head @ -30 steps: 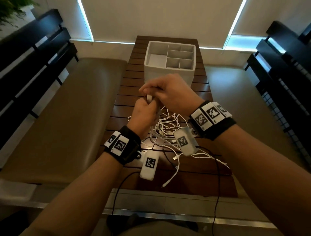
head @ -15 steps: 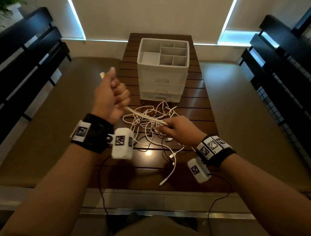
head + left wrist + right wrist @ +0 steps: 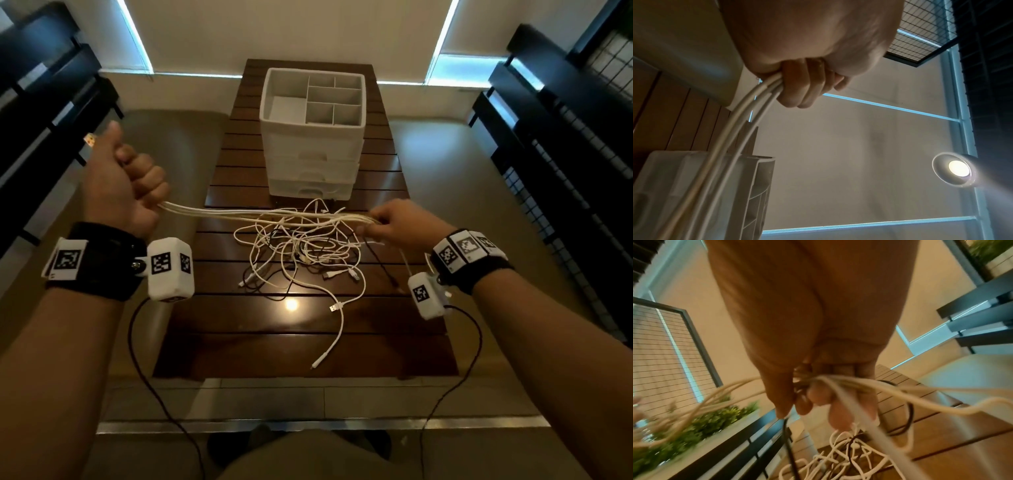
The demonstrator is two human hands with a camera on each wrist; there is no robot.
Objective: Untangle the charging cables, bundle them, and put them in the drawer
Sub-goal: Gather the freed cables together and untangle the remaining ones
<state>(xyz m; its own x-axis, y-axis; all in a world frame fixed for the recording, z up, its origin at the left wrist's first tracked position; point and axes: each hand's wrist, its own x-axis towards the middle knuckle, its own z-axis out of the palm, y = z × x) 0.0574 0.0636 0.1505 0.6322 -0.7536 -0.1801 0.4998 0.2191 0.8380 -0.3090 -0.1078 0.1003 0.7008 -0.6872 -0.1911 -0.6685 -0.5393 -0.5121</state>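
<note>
The hands have drawn further apart, so the white strands (image 3: 267,214) run left-right above the bench (image 3: 301,346), left hand (image 3: 120,185) fisted round one end, right hand (image 3: 400,222) pinching them over the tangle (image 3: 301,253).

1. No words, brand names or numbers can be read anywhere.
2. Only black-and-white square code markers (image 3: 69,259) are seen, printed on the wristbands (image 3: 466,247) and on the white wrist camera housings (image 3: 170,269).
</note>
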